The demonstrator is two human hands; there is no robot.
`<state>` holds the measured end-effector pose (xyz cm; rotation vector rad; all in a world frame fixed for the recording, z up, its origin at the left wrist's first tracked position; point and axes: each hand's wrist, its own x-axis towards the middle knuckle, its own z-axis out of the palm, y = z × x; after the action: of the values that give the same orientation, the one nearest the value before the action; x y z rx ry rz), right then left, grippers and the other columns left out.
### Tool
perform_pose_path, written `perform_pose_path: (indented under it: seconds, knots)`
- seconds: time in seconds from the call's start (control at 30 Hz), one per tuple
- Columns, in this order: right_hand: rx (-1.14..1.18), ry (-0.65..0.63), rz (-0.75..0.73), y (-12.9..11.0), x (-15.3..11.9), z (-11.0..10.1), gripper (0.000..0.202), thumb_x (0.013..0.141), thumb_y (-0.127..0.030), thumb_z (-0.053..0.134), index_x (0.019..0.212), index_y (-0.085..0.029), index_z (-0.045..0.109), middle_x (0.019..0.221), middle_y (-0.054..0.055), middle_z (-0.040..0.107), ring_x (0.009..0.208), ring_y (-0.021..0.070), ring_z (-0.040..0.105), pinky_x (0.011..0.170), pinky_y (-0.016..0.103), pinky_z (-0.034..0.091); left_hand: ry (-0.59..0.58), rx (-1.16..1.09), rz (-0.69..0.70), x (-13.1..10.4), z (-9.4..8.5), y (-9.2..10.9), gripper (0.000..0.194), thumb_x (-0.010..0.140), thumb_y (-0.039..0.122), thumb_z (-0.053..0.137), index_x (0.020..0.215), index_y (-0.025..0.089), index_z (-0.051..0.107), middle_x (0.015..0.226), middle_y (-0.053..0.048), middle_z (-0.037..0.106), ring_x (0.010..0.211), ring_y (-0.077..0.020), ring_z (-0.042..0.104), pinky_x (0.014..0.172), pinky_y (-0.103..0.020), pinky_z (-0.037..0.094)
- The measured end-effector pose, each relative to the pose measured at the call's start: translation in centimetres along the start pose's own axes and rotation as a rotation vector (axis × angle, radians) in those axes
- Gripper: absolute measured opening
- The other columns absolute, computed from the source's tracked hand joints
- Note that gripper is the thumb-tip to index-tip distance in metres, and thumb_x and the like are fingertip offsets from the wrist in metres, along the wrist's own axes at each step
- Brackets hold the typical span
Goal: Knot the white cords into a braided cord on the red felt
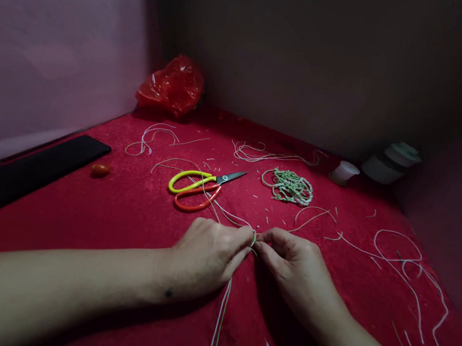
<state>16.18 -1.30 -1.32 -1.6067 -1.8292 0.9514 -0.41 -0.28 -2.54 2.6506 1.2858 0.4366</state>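
Observation:
My left hand (214, 251) is closed, its thumb and forefinger pinching light green and white cord (254, 238) near the middle of the view. Close beside it, my right hand (288, 256) pinches the same cord between thumb and fingertips. Two long strands (218, 327), one white and one greenish, hang down from under my left hand toward the bottom edge. Other thin ends run out beyond both hands. Just past my left hand lie scissors (206, 188) with yellow and orange handles, blades slightly apart. Farther right rests a bundle of braided green and white cord (287, 186).
A red plastic bag (173, 86) sits in the back left corner. A black flat slab (31, 172) and a small orange-red oval object (100, 169) lie at left. A small white spool (344, 171) and a pale container (391, 162) stand back right. Loose threads (392, 258) and clippings litter the red cloth.

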Motion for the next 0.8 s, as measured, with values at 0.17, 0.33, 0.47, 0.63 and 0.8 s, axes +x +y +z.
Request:
perform_pose_path:
  seconds: [0.17,0.33,0.47,0.63,0.8]
  knots:
    - [-0.020,0.005,-0.001,-0.03,-0.02,0.06,0.017,0.080,-0.025,0.052,0.070,-0.017,0.063,0.060,0.001,0.059,0.054,0.0105,0.049,0.052,0.021,0.034,0.006,-0.021,0.026,0.02,-0.01,-0.09,0.020,0.087,0.026,0.040,0.076,0.019,0.056,0.057,0.003,0.056,0.049,-0.0103,0.048,0.049,-0.022,0.027]
    - [-0.024,0.005,-0.014,0.19,-0.09,0.07,0.017,0.080,-0.024,0.051,0.070,-0.017,0.063,0.061,0.001,0.060,0.055,0.0109,0.049,0.053,0.022,0.035,-0.001,-0.036,0.032,0.20,-0.02,-0.21,0.018,0.085,0.024,0.041,0.075,0.019,0.055,0.058,0.003,0.056,0.048,-0.0096,0.046,0.049,-0.022,0.026]
    - [-0.021,-0.004,-0.003,0.22,-0.06,0.04,0.017,0.080,-0.024,0.051,0.070,-0.017,0.063,0.062,0.001,0.061,0.056,0.0114,0.050,0.053,0.022,0.036,-0.010,-0.041,0.021,0.23,-0.05,-0.25,0.017,0.085,0.025,0.041,0.076,0.019,0.055,0.058,0.003,0.056,0.049,-0.0098,0.046,0.049,-0.022,0.026]
    - [-0.013,-0.001,-0.009,0.19,-0.06,0.02,0.016,0.079,-0.023,0.051,0.072,-0.017,0.063,0.064,0.001,0.062,0.057,0.0121,0.052,0.055,0.022,0.037,-0.013,-0.038,0.014,0.22,-0.05,-0.21,0.017,0.086,0.025,0.041,0.076,0.020,0.054,0.059,0.003,0.056,0.049,-0.0103,0.047,0.050,-0.023,0.027]
    - [-0.002,0.005,-0.023,0.45,-0.01,0.10,0.015,0.079,-0.022,0.050,0.071,-0.017,0.062,0.064,0.002,0.062,0.057,0.0122,0.053,0.054,0.022,0.037,-0.022,-0.023,-0.004,0.27,-0.14,-0.11,0.018,0.086,0.027,0.040,0.077,0.020,0.054,0.059,0.003,0.057,0.050,-0.0111,0.048,0.050,-0.023,0.027]
